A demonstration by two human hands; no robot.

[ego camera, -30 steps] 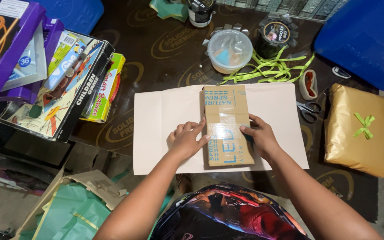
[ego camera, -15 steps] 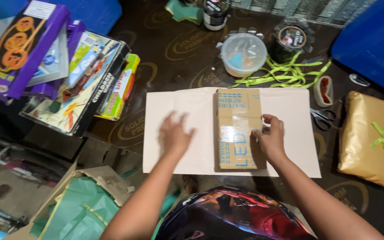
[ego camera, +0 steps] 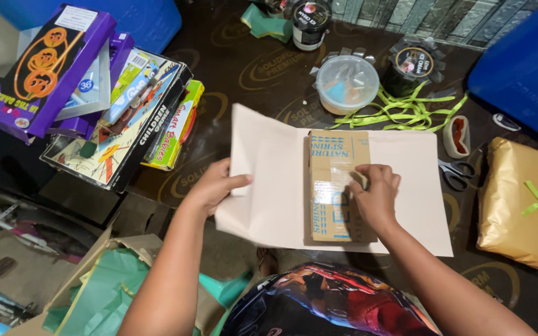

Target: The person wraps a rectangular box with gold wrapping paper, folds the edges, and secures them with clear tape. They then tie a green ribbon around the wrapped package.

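Dark tabletop (ego camera: 238,68) carries our cardboard box (ego camera: 337,186) at the middle of a pale paper sheet (ego camera: 275,186) — our left hand (ego camera: 214,186) pinches the sheet's lifted left edge, our right hand (ego camera: 376,194) presses curled fingers on the box — scissors (ego camera: 456,173) lying right of it.

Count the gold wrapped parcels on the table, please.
1. The gold parcel, tied with a green ribbon, lies at the right edge, beside the scissors. Others may be hidden outside the view.
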